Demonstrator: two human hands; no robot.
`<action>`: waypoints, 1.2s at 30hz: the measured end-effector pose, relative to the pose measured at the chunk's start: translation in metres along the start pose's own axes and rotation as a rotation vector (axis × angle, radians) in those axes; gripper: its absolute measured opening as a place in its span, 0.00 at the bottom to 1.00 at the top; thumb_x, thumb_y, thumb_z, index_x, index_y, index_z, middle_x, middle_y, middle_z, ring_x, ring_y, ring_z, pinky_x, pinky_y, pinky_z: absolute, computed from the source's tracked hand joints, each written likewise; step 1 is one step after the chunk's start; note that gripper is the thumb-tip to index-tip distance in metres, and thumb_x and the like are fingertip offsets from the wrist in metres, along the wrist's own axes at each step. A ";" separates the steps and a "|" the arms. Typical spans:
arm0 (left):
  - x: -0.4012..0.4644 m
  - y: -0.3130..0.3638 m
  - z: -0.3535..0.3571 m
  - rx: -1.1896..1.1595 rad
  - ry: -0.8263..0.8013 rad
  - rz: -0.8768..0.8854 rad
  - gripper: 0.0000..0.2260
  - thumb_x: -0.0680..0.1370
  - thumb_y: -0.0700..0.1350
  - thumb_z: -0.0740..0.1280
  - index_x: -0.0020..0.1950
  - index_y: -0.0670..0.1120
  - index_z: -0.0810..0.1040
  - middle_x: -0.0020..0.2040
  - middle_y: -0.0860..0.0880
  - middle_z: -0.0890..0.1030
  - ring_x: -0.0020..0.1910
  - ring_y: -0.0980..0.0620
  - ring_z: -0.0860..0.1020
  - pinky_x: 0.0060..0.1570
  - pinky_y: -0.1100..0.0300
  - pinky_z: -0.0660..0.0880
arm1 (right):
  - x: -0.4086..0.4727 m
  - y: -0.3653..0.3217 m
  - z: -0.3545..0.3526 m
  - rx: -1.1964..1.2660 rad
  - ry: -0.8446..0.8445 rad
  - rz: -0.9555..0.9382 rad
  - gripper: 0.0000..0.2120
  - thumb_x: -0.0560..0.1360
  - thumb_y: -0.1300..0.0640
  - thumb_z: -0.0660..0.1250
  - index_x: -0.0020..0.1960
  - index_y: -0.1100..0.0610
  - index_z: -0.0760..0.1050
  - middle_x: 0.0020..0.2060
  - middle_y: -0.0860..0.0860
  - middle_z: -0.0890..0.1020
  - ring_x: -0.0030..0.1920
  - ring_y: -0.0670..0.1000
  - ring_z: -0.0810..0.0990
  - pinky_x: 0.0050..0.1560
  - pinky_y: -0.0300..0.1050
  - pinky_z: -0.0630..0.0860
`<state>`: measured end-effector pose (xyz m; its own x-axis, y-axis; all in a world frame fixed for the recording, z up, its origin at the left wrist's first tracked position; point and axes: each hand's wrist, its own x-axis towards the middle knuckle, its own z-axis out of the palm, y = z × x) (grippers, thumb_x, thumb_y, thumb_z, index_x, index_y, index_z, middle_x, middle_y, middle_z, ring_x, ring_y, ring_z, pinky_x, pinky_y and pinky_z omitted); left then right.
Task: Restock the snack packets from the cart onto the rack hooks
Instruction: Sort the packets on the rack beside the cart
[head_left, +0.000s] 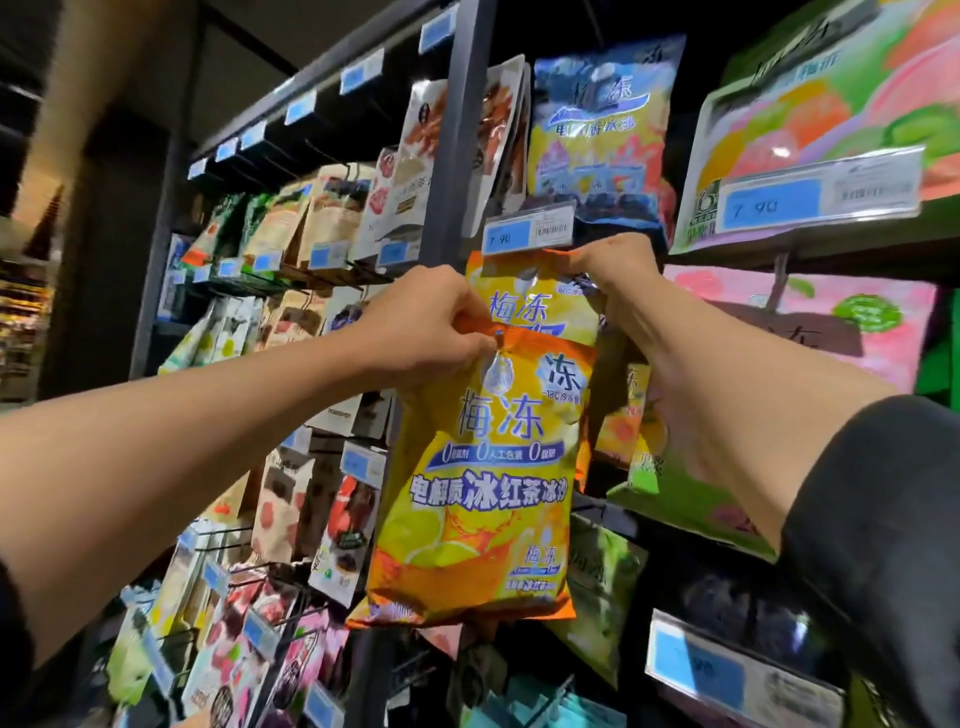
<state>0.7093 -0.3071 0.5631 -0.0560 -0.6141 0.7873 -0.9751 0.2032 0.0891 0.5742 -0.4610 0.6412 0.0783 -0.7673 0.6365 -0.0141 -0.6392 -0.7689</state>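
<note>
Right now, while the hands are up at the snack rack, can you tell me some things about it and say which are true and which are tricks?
1. The left hand pinches the top edge of an orange packet. True.
2. The right hand hangs empty by the person's side. False: it is raised to the rack and grips the top of a packet behind, just under a price tag.
3. The orange packet is lying flat on a shelf. False: it hangs down in front of the rack, held at its top.
4. A blue and yellow packet hangs above the price tag. True.
</note>
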 end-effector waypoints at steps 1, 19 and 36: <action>0.000 0.001 0.001 -0.006 -0.003 0.001 0.08 0.76 0.49 0.70 0.50 0.47 0.84 0.38 0.54 0.80 0.40 0.52 0.78 0.41 0.54 0.76 | 0.000 -0.001 0.000 -0.025 -0.005 0.005 0.06 0.69 0.67 0.73 0.41 0.61 0.75 0.37 0.56 0.76 0.34 0.51 0.73 0.27 0.39 0.68; -0.007 -0.005 0.019 -0.117 -0.053 -0.053 0.10 0.76 0.48 0.70 0.54 0.46 0.83 0.49 0.47 0.83 0.48 0.49 0.80 0.51 0.48 0.78 | 0.001 0.016 0.009 0.039 0.135 0.010 0.18 0.66 0.66 0.77 0.31 0.61 0.67 0.29 0.53 0.71 0.30 0.51 0.68 0.27 0.41 0.64; -0.006 -0.012 0.014 -0.109 -0.043 -0.001 0.09 0.76 0.48 0.70 0.50 0.44 0.84 0.46 0.44 0.84 0.46 0.47 0.80 0.49 0.46 0.78 | 0.003 0.027 0.015 -0.002 0.057 -0.286 0.16 0.61 0.66 0.78 0.22 0.57 0.74 0.24 0.53 0.76 0.28 0.48 0.79 0.35 0.44 0.78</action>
<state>0.7177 -0.3166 0.5483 -0.0670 -0.6461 0.7603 -0.9460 0.2833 0.1575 0.5888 -0.4798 0.6216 0.0231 -0.5571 0.8301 -0.0011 -0.8303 -0.5573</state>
